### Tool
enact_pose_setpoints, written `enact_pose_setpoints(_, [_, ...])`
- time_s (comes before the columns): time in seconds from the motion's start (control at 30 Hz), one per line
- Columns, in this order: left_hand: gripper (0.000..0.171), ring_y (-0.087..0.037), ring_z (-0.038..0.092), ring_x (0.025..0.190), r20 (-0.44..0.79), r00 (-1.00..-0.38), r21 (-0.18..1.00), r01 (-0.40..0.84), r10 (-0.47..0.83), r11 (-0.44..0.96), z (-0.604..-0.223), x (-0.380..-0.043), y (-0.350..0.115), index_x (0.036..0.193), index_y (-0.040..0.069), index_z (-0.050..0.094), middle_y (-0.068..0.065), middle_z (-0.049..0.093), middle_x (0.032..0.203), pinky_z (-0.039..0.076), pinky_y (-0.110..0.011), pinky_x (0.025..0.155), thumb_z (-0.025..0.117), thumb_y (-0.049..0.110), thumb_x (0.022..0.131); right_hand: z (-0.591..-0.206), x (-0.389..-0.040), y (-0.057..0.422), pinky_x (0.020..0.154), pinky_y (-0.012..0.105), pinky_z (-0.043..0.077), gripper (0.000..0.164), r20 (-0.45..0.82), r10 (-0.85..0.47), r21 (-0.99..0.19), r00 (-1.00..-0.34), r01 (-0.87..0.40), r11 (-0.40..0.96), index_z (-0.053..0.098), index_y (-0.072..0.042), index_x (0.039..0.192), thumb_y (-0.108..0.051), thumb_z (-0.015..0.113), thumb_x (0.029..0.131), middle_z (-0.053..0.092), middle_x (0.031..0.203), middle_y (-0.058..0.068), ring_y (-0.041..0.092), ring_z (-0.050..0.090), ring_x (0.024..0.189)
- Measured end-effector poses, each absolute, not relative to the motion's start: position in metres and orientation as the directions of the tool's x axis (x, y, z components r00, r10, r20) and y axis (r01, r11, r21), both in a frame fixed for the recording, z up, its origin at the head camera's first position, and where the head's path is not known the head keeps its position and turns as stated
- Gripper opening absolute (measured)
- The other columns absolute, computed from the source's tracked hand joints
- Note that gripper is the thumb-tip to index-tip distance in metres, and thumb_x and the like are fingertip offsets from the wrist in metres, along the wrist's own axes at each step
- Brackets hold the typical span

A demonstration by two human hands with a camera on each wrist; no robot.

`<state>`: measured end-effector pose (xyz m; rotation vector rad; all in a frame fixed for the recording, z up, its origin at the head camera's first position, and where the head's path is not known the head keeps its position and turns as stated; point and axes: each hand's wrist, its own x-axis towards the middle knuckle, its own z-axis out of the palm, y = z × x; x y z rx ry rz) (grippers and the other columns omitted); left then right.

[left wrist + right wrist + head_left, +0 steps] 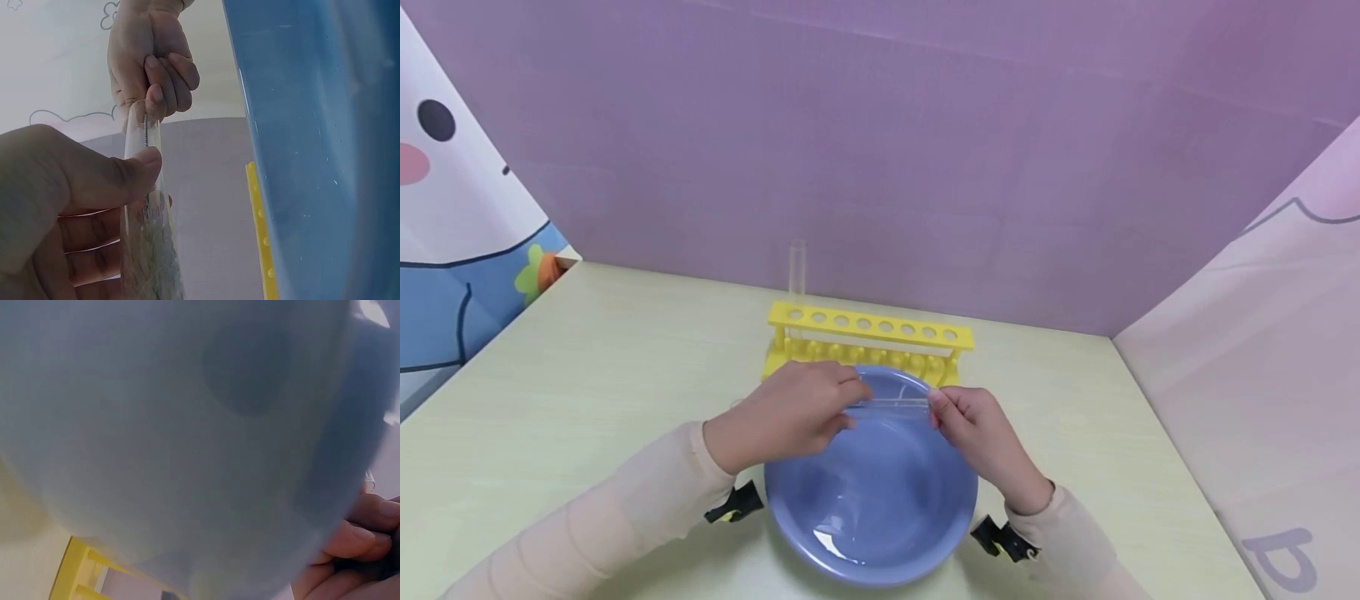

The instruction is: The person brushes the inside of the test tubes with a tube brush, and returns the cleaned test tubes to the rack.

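Observation:
My left hand (797,408) grips a clear test tube (139,206) lying sideways over the far part of a blue basin (872,575). The thumb presses along the glass, with the other fingers behind it. Inside the tube sits a test tube brush (156,256), its bristles deep in the glass and its twisted wire running toward the mouth. At that end my right hand (981,425) pinches the brush wire, its fingers curled in. Water with bright reflections lies in the basin. Mostly the basin's side fills the right wrist view, with curled fingers (369,544) at lower right.
Right behind the basin stands a yellow test tube rack (872,325) with a row of holes. Another clear test tube (797,267) stands upright in its leftmost hole. A purple curtain (880,150) closes off the table's (625,358) back edge, and printed cloth hangs at both sides.

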<state>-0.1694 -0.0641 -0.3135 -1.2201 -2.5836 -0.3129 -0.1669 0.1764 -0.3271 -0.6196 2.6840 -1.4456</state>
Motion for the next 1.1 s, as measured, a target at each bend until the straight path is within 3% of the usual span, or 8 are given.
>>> enact_pose_setpoints(0.33, [0.027,-0.014,0.064,0.083,0.327,-0.601,0.129,0.793,0.730,0.595,-0.311,-0.172,-0.065,0.105,0.009,0.066,0.000,0.068,0.094,0.053,-0.028,0.070,0.074,0.013,0.079,-0.327,-0.170,0.181,0.044,0.019,0.028,0.038,0.219,-0.382,-0.747,-0.898,-0.406,0.527,0.054,0.000,0.066,-0.016,0.047,0.099,0.033,0.051,-0.006,0.003,0.031,0.047])
enact_pose_setpoints(0.73, [0.023,-0.010,0.059,0.078,0.339,-0.592,0.189,0.805,0.732,0.563,-0.305,-0.176,-0.066,0.103,0.010,0.067,0.003,0.066,0.088,0.051,-0.027,0.071,0.073,0.017,0.081,-0.326,-0.172,0.188,0.046,0.020,0.033,0.029,0.425,-0.429,-0.633,-0.797,-0.601,0.489,0.055,-0.007,0.066,-0.005,0.053,0.095,0.040,0.057,-0.008,0.000,0.032,0.051])
enact_pose_setpoints(1.1, [0.021,-0.007,0.054,0.073,0.318,-0.597,0.236,0.802,0.736,0.549,-0.305,-0.175,-0.070,0.101,0.011,0.067,0.003,0.065,0.085,0.050,-0.025,0.069,0.073,0.016,0.082,-0.327,-0.172,0.187,0.046,0.019,0.034,0.025,0.490,-0.428,-0.589,-0.759,-0.650,0.480,0.057,-0.007,0.068,0.000,0.056,0.092,0.044,0.059,-0.007,-0.001,0.032,0.052])
